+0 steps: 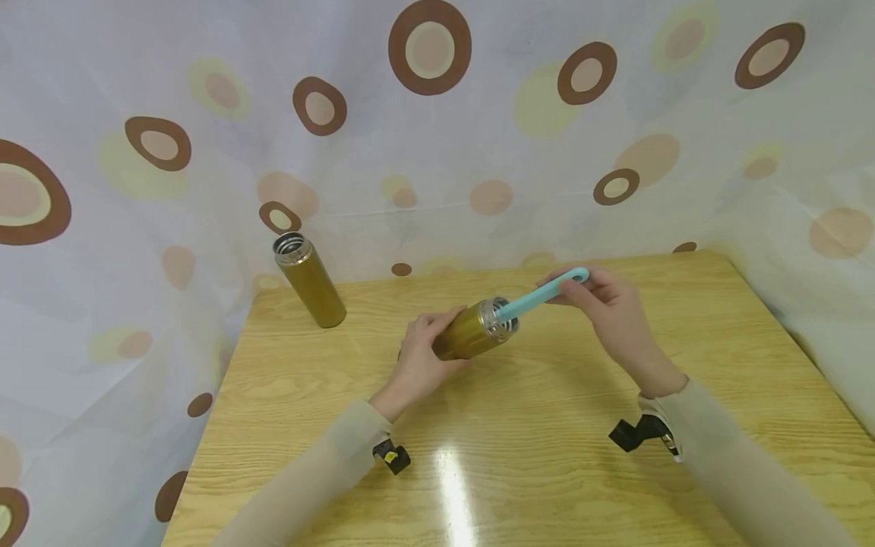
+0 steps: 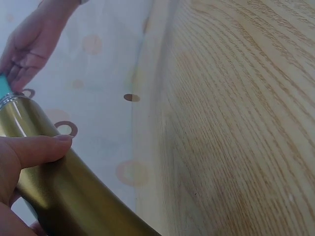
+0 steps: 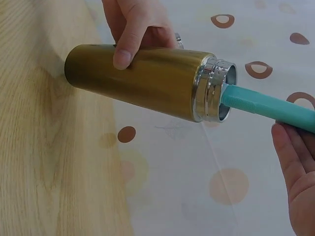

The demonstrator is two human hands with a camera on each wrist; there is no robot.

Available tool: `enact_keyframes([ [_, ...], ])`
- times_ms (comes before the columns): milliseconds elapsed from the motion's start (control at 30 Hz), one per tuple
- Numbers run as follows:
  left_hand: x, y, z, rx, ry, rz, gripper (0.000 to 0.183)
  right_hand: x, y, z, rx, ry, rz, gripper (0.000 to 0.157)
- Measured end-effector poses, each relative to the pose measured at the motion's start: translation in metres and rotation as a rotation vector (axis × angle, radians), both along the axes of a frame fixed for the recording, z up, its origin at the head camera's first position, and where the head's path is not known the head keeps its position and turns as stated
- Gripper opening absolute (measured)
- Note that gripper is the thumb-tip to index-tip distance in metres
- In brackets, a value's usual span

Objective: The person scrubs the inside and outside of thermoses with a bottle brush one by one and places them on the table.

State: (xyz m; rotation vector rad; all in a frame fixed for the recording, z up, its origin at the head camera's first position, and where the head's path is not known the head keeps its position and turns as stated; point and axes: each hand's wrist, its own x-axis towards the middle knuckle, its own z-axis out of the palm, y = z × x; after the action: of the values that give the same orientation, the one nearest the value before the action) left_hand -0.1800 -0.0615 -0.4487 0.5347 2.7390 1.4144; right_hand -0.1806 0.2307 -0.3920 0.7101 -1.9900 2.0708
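My left hand [image 1: 422, 355] grips a gold metal bottle [image 1: 468, 334] round its body. The bottle lies tilted over the table, its open silver-threaded mouth [image 3: 214, 91] turned toward my right hand. A long turquoise plastic handle [image 1: 536, 300] enters that mouth; whatever sits at its inner end is hidden inside the bottle. My right hand [image 1: 615, 315] holds the handle near its outer end, which has a hole, with the thumb along it. In the left wrist view, my left thumb [image 2: 42, 150] presses across the gold bottle [image 2: 74, 187].
A second gold bottle [image 1: 314, 289], uncapped, stands upright at the back left of the wooden table [image 1: 533, 456]. A white sheet with brown and yellow circles [image 1: 437, 152] hangs behind the table and along its sides.
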Motion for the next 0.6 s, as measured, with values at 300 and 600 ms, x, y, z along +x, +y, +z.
enact_keyframes([
  [300, 0.000, -0.002, -0.003, -0.001, 0.011, 0.002, 0.085, 0.001, 0.005, 0.014, -0.303, 0.087, -0.029, 0.020],
  [600, 0.000, -0.002, -0.004, 0.008, 0.000, 0.008, 0.085, 0.001, -0.006, 0.001, -0.155, 0.073, -0.030, 0.021],
])
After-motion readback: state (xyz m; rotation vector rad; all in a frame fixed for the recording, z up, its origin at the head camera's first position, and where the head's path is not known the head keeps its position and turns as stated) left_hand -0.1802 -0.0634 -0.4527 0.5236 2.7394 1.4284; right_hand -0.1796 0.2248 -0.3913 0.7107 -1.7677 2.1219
